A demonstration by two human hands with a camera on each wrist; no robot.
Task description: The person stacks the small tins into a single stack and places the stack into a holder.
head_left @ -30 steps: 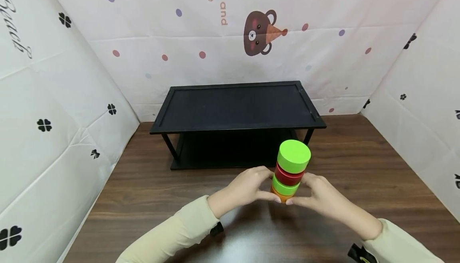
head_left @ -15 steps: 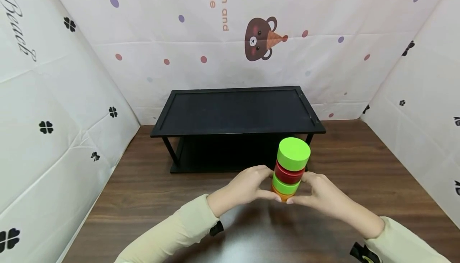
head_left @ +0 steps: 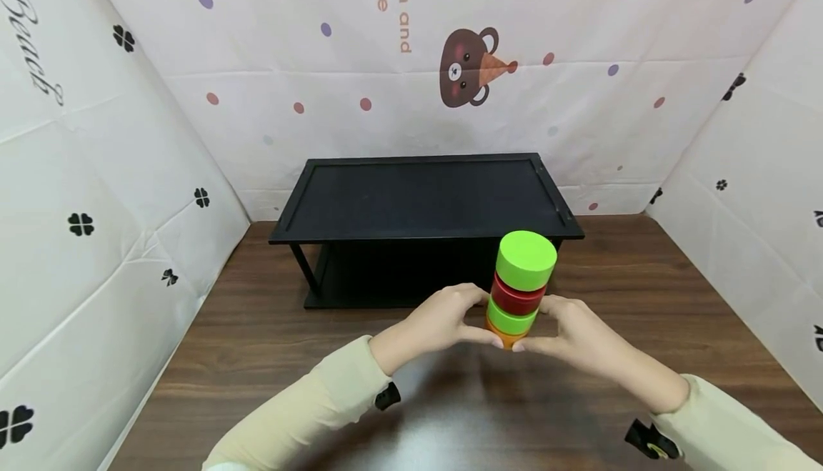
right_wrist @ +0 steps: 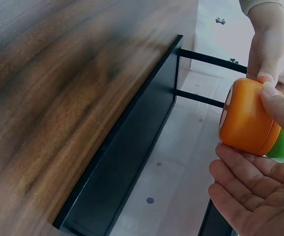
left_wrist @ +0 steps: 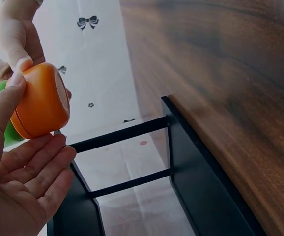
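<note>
Both hands hold a tilted stack of round containers between them, raised off the table in the head view. From the top, the stack has a bright green container (head_left: 527,261), a dark red one (head_left: 516,296), another green one (head_left: 511,320) and an orange one (head_left: 504,335) at the bottom. My left hand (head_left: 444,319) grips the orange container from the left, thumb on its near side. From the right, my right hand (head_left: 572,328) grips it likewise, the thumbs almost meeting. The wrist views show the orange container (left_wrist: 43,101) with fingers under its side; the red one is hidden there.
A black two-tier shelf (head_left: 424,199) stands behind the hands, its lower tier (head_left: 392,278) in shadow. The stack overlaps its right front edge in the head view. Brown wood tabletop (head_left: 257,357) lies around it. Printed white cloth (head_left: 386,128) walls the back and both sides.
Over the last half second, both hands and the stack have moved slightly up in the head view. The grip looks the same. Earlier, the whole scene shifted a little as the head moved.
</note>
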